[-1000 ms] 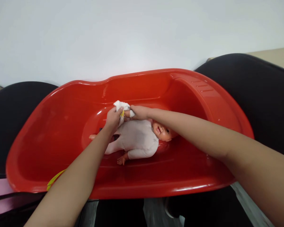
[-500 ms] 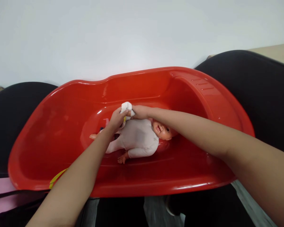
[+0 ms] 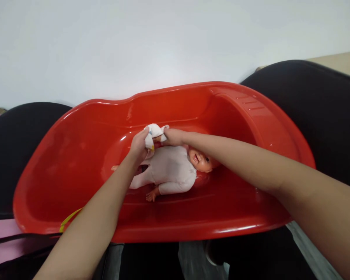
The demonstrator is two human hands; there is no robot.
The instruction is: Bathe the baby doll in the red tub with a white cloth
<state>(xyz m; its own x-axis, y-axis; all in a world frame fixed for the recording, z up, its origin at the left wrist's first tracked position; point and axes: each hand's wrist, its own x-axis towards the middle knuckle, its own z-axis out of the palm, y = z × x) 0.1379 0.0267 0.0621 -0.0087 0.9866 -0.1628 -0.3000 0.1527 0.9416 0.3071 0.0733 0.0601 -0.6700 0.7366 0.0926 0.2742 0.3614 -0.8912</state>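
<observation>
A baby doll (image 3: 172, 165) lies on its back in a red baby bathtub (image 3: 192, 233), head to the right and legs to the left. It has a pale cloth body with a greyish patch on the front. My left hand (image 3: 139, 144) is closed on the left part of a small white cloth (image 3: 154, 130) with coloured marks. The fingers of my right hand (image 3: 172, 137) pinch the cloth's right end. Between my hands, the cloth lies around the doll's far hand, which shows only in part. My left forearm hides part of the doll's legs, and my right forearm covers part of its head.
Black rounded seats (image 3: 306, 101) flank the tub on both sides, and a white wall (image 3: 163, 46) rises behind it. A yellow strip (image 3: 68, 221) hangs over the near left rim. Pink material (image 3: 2, 229) with black straps lies at the lower left.
My left hand has shifted slightly left, and the cloth is now spread wider between my two hands. My right hand has hardly moved. The doll lies in the same place.
</observation>
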